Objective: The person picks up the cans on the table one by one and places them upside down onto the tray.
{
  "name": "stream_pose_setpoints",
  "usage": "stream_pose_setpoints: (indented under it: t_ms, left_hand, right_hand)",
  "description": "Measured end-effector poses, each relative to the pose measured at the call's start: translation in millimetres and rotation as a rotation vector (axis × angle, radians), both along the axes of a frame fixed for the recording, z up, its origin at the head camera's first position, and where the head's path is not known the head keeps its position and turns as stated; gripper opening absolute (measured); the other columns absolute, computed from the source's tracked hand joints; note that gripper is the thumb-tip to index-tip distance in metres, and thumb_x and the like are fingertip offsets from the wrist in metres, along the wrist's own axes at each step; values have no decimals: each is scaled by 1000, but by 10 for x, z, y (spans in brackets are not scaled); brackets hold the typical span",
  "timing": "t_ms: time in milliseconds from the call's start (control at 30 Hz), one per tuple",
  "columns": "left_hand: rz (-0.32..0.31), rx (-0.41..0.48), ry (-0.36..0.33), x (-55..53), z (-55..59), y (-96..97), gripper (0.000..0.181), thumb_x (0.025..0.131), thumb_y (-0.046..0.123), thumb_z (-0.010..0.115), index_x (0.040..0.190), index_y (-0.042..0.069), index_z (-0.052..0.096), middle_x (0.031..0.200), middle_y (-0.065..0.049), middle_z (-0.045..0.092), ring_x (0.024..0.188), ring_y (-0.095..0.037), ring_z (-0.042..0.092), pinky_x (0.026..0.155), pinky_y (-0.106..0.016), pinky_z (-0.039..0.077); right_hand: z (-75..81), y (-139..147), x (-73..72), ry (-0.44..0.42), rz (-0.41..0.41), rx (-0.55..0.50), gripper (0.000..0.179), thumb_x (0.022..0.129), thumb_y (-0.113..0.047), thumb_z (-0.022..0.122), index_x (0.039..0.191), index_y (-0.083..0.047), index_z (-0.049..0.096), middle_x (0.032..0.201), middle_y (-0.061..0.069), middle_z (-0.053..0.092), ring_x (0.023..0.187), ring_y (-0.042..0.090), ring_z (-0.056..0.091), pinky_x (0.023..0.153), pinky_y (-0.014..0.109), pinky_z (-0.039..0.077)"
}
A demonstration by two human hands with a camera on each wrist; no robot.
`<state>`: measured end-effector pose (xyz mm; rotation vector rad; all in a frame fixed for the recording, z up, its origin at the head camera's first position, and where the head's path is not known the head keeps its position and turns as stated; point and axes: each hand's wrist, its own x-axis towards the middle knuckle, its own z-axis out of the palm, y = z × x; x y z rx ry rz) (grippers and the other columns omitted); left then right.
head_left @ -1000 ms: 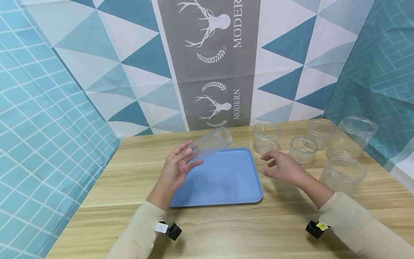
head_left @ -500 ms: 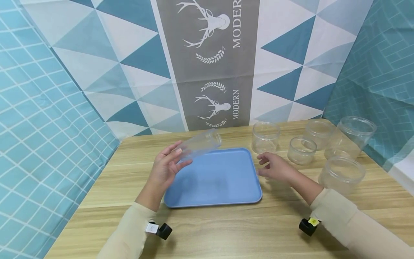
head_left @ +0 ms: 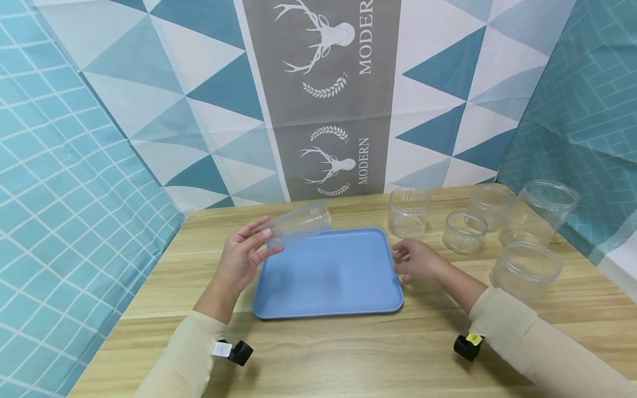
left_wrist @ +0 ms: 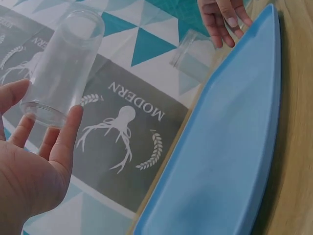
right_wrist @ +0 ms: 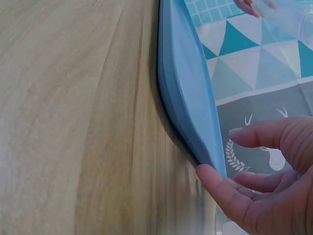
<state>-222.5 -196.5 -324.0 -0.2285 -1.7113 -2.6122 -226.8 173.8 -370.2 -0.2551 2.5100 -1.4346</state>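
Note:
My left hand (head_left: 241, 257) holds a clear tall jar (head_left: 301, 222) by one end, tilted, over the back left of a blue tray (head_left: 328, 287). In the left wrist view the thumb and fingertips are spread around the end of the jar (left_wrist: 68, 63). At the tray's right edge is my right hand (head_left: 417, 260), its fingers loosely bent with nothing between them. The right wrist view shows one fingertip right at the tray rim (right_wrist: 188, 115), with the other fingers apart from it.
Behind the right hand stands a clear round jar (head_left: 409, 213). Several more clear jars, including a small one (head_left: 465, 232) and a wide one (head_left: 526, 271), stand on the right of the wooden table (head_left: 348, 354). A patterned cloth (head_left: 214, 110) hangs behind the table.
My left hand has moved left with the tall jar, which has come from over the tray's middle toward its left. My right hand has shifted slightly left and down to the tray's right edge.

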Motion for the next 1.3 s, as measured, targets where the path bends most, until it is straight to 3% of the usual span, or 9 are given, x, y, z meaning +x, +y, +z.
stream_pose_setpoints:
  t_ms: [233,467,633,900,1067,1300]
  left_hand:
    - [13,-124,25,-7,35,-98,27,92,-1,63,106,20,73,117,-6,58,102,-19,64,79,-41,58]
    - [23,-230,29,-13,53,-185,30,89,2,69,117,13,69,124,-9,55,102,-18,63,79,-38,57]
    - [22,-287,22,-3,69,-236,31,89,2,69,117,15,69,130,-12,48,106,-18,59,80,-36,57]
    - [28,-383,20,-22,114,-296,36,87,2,72,122,8,65,119,-4,57,105,-17,60,81,-35,57]
    - [33,-501,33,-47,145,-342,49,85,6,75,130,-1,58,121,-7,58,106,-16,62,82,-35,56]
    - [52,-729,54,-74,196,-364,56,83,15,78,133,0,57,133,-16,55,119,-26,54,82,-32,57]
  right_hand:
    - [-28,-50,9,-28,-6,-3,64,80,7,69,134,20,38,113,28,52,66,21,61,64,35,58]
    - [-40,-79,-20,-26,-7,40,63,80,8,68,133,22,38,110,26,53,70,22,61,62,33,58]
    - [-49,-103,-44,-85,-4,23,64,80,9,66,135,21,35,102,21,52,74,22,61,62,35,59]
    - [-74,-125,-70,-148,-30,5,67,77,10,65,136,20,34,90,13,49,70,21,59,60,37,59]
    - [-77,-148,-71,-134,-48,18,70,74,14,64,137,19,34,82,9,46,63,19,58,55,37,59]
    - [-70,-172,-74,-131,-68,62,72,71,19,61,138,18,34,79,8,44,61,19,56,53,37,58]
